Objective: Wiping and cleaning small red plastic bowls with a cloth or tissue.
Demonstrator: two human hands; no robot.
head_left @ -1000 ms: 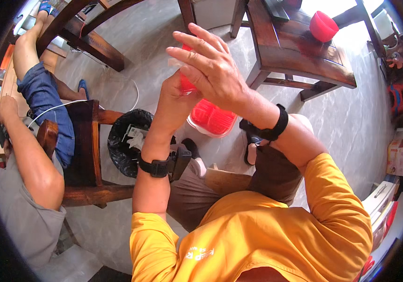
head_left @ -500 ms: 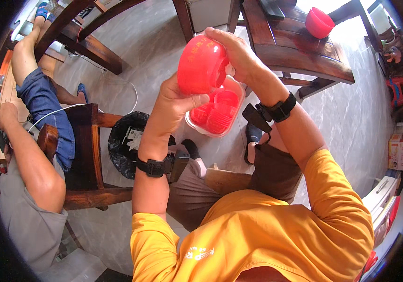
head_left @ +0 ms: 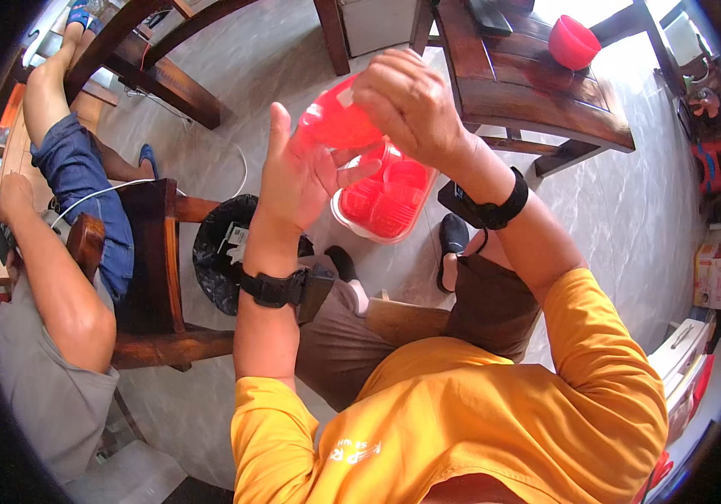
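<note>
A red bowl (head_left: 339, 122), smeared by motion, is tilted up in front of me between my hands. My right hand (head_left: 411, 105) is closed on its right side, with a small pale patch beside the fingertips. Against the bowl's near left edge, my left hand (head_left: 306, 176) has its palm turned up, thumb stretched out and fingers apart. Below the bowl stands a pale-rimmed container (head_left: 394, 238) with several red bowls or cups (head_left: 385, 197) in it, partly hidden by my hands.
Another red bowl (head_left: 574, 42) sits on a dark wooden chair (head_left: 537, 92) at the far right. A black-lined bin (head_left: 216, 252) with white scraps is left of my legs. A seated person (head_left: 66, 336) in grey and denim shorts is at the left.
The red bowl has turned and tilted between my hands. My left hand has loosened its grip, thumb now spread away. My right hand has curled its fingers at the bowl's right side.
</note>
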